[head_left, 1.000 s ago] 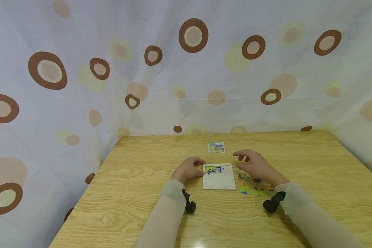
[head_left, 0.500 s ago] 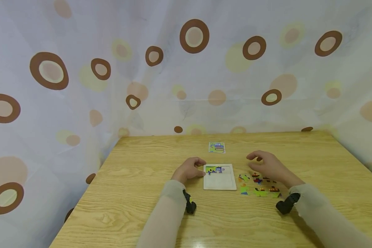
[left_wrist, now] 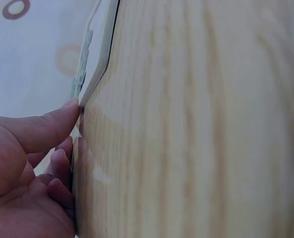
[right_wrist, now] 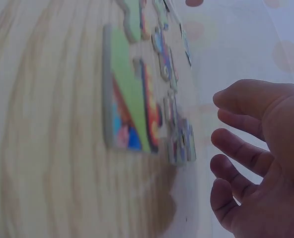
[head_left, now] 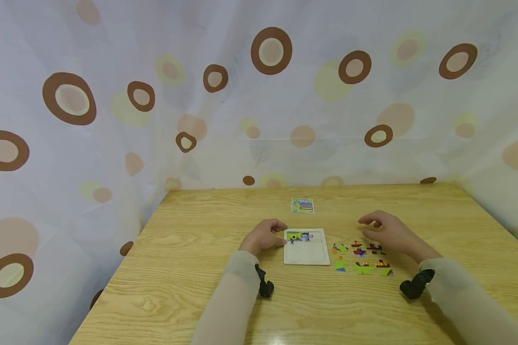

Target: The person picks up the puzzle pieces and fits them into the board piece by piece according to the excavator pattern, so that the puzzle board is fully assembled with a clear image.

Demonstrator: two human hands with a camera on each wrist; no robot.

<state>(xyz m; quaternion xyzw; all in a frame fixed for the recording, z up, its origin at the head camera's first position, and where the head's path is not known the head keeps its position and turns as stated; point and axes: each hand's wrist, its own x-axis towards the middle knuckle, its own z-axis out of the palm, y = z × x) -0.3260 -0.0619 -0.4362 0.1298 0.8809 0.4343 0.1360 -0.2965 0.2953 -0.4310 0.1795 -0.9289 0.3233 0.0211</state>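
Observation:
A white jigsaw puzzle tray (head_left: 306, 255) lies flat on the table, a few joined pieces (head_left: 294, 236) along its far left part. My left hand (head_left: 263, 235) holds it at the far left corner, with the thumb (left_wrist: 57, 124) right at its edge in the left wrist view. To the right of the tray, several loose jigsaw pieces (head_left: 364, 267) lie in two rough rows. Just beyond their right end hovers my right hand (head_left: 390, 232), fingers loosely bent and nothing between them. The right wrist view shows a green-edged corner piece (right_wrist: 119, 64) close up.
A small picture card (head_left: 302, 205) of a blue and green vehicle lies behind the tray. The wooden table (head_left: 177, 249) ends at a hanging cloth (head_left: 302, 96) with brown ring patterns, which also covers both sides.
My right hand has drawn away to the right from the tray and across the loose pieces, uncovering several of them. The left hand keeps its place at the tray.

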